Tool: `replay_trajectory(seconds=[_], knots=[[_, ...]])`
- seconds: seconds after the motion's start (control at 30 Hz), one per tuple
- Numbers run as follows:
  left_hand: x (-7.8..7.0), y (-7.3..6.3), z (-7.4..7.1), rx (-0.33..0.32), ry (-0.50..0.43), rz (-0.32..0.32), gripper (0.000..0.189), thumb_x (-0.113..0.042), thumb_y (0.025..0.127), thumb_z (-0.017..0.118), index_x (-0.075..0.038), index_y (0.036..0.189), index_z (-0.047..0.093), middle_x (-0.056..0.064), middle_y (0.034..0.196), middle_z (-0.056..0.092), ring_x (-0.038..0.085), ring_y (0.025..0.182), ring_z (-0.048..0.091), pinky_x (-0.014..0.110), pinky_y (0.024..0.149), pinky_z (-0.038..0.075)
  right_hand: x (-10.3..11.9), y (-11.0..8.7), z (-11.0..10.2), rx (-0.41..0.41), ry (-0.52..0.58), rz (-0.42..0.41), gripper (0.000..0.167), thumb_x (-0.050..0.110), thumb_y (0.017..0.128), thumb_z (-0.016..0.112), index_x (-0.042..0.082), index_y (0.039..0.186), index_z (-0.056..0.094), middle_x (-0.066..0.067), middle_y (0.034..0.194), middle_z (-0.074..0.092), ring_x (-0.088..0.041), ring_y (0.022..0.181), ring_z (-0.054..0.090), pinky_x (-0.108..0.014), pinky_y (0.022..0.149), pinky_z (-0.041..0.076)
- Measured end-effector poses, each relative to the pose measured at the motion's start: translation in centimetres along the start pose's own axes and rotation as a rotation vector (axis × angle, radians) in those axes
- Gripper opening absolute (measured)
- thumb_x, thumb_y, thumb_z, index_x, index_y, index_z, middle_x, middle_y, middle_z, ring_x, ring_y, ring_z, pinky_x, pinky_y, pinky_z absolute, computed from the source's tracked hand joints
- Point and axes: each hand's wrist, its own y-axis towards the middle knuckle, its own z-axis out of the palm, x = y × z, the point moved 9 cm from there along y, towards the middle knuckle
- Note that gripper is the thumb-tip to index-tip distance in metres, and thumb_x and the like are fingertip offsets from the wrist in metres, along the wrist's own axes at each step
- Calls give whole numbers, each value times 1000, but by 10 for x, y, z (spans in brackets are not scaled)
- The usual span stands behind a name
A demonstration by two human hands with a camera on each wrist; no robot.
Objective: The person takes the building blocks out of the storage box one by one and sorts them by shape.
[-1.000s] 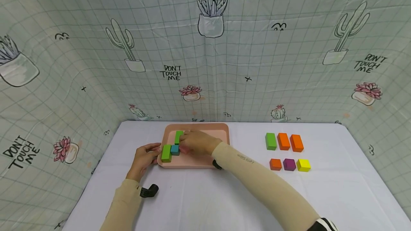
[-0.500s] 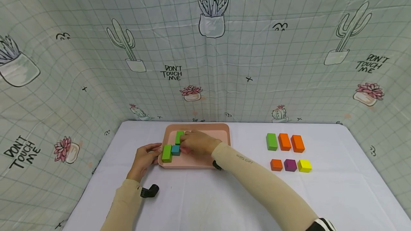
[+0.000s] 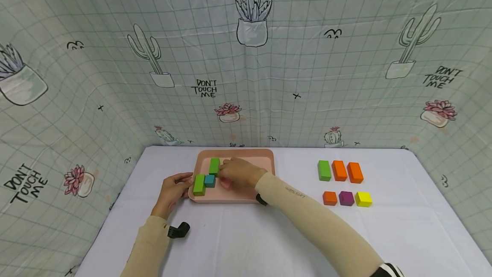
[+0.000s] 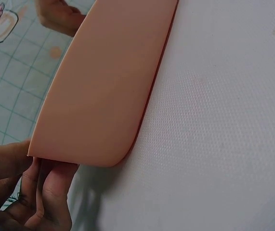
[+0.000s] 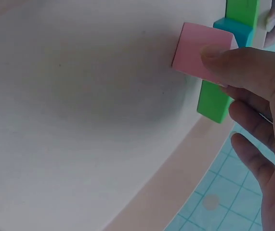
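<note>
My right hand (image 3: pixel 242 172) pinches a pink block (image 5: pixel 202 50) over the tray, thumb across its face in the right wrist view. Just left of it lies a small blue block (image 3: pixel 209 181). Against the blue block's left side is a green block (image 3: pixel 199 185), and a second green block (image 3: pixel 214 166) lies farther back, near my right fingertips. Holding the left edge of the pink tray (image 3: pixel 234 153) is my left hand (image 3: pixel 171 191). In the left wrist view its thumb and fingers grip the corner of the rim.
Right of the tray on the white table (image 3: pixel 300 243), a green block (image 3: pixel 324 170) and two orange oblong blocks (image 3: pixel 340 170) form a back row. Before them sit an orange cube (image 3: pixel 329 198), a purple cube (image 3: pixel 347 198) and a yellow cube (image 3: pixel 363 199). A patterned cloth hangs behind.
My right hand has shifted slightly right with the pink block, widening the gap to the blue and far green blocks. My left hand stays at the tray edge.
</note>
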Motion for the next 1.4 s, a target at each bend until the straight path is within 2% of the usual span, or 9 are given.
replay_trajectory(seconds=[0.1, 0.27, 0.33, 0.47, 0.57, 0.63, 0.87, 1.1, 1.4], knots=[[0, 0, 1, -3, 2, -3, 37, -7, 106, 64, 5, 141, 63, 19, 128, 62, 10, 86, 61, 21, 65, 55, -1, -4, 0, 3, 38, 10, 19, 1, 101, 68, 15, 109, 77, 5, 109, 73, -15, 103, 58, -29, 97, 50], [2, 0, 0, -4, 10, -11, 37, -7, 106, 64, 5, 141, 62, 20, 130, 62, 10, 87, 61, 21, 65, 55, -4, -13, -3, -10, 38, 25, 20, -2, 95, 68, 16, 89, 74, 6, 92, 64, -14, 93, 53, -28, 93, 47], [2, -1, 0, -3, 13, -14, 38, -8, 106, 64, 5, 142, 62, 20, 131, 62, 10, 87, 61, 21, 65, 55, -6, -18, -7, -19, 40, 36, 20, -2, 97, 68, 17, 93, 76, 6, 93, 66, -14, 94, 53, -27, 96, 48], [0, -1, 0, 1, 16, -21, 38, -8, 106, 64, 4, 143, 61, 21, 133, 62, 11, 89, 60, 21, 66, 55, -11, -32, -20, -66, 27, 43, 9, 13, 100, 74, 16, 108, 79, 4, 104, 72, -15, 103, 60, -28, 102, 50], [0, -2, 0, 2, 15, -21, 38, -7, 106, 63, 4, 143, 61, 21, 134, 62, 11, 91, 61, 21, 67, 55, -16, -44, -30, -123, 12, 39, 19, 27, 96, 80, 16, 111, 79, 2, 108, 73, -18, 108, 64, -33, 104, 51], [0, -2, 0, 0, 14, -22, 39, -8, 106, 63, 5, 143, 61, 21, 134, 62, 11, 90, 61, 21, 67, 55, -20, -54, -35, -153, 4, 52, 22, 30, 94, 81, 16, 112, 79, 2, 110, 74, -19, 111, 64, -36, 104, 52], [0, -2, 0, -5, 13, -24, 38, -7, 106, 63, 5, 143, 61, 20, 132, 62, 10, 86, 60, 21, 65, 54, -37, -94, -50, -282, 48, 101, 27, 21, 87, 89, 12, 110, 78, 1, 110, 74, -22, 107, 63, -38, 101, 52], [0, -1, 0, -2, 21, -20, 38, -8, 107, 63, 4, 143, 61, 19, 131, 62, 11, 88, 60, 21, 65, 54, -52, -136, -62, -421, 68, 137, 24, 9, 83, 91, 12, 101, 77, 0, 104, 70, -23, 104, 63, -41, 98, 53], [1, -1, 0, -9, 28, -31, 38, -7, 106, 63, 4, 143, 61, 20, 132, 60, 11, 89, 60, 21, 66, 55, -64, -181, -62, -477, 25, 201, 34, 3, 76, 95, 10, 104, 77, -1, 105, 70, -26, 106, 64, -44, 98, 54]])
